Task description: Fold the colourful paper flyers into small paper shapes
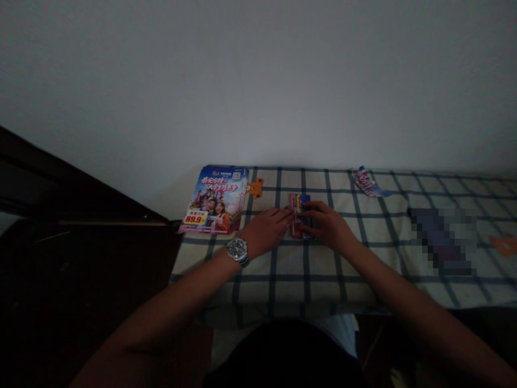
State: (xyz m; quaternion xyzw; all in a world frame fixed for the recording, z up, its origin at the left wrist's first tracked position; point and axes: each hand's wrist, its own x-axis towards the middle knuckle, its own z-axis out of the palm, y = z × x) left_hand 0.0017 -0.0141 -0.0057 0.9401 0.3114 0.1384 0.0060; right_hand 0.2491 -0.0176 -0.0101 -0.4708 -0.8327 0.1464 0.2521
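A small folded flyer (299, 203), printed in pink and blue, lies on the checked cloth between my two hands. My left hand (271, 229), with a metal watch at the wrist, rests flat with its fingers stretched onto the flyer's left side. From the right, my right hand (328, 223) has its bent fingers and thumb on the flyer's right part. Its fingertips partly cover the print. To the left lies a stack of flyers (218, 202) with blue and pink print, just beyond my left wrist.
The checked cloth (258, 275) covers a surface set against a pale wall (283, 97). A crumpled printed paper scrap (365, 182) lies at the back right. A pixelated dark object (440, 240) lies farther right. Dark space drops away beyond the left edge.
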